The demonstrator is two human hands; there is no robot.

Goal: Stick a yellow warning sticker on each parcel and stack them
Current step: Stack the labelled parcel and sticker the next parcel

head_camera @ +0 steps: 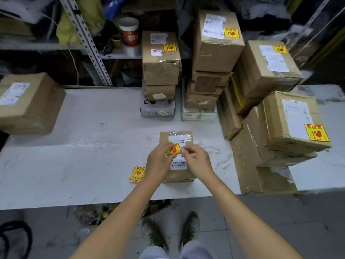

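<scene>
- I saw the left hand (pixel 158 161) pinching a yellow sticker (pixel 173 149) with its fingertips, just above the small parcel (pixel 165 136).
- The right hand (pixel 196 159) had its fingers curled and pinched the sticker's right edge; I couldn't tell if any backing was peeling.
- The small parcel lay flat on the white table (pixel 93 146) near the front edge, white label up and partly under the hands.
- A loose sticker pile (pixel 137 173) lay on the table just left of the parcel, beside the left wrist.
- Stickered parcels were stacked behind and to the right: a middle stack (pixel 160 58), a taller stack (pixel 216 40) and right-hand boxes (pixel 293 118).
- One large box (pixel 28 103) sat far left on the table, well apart, and I saw no yellow on it.
</scene>
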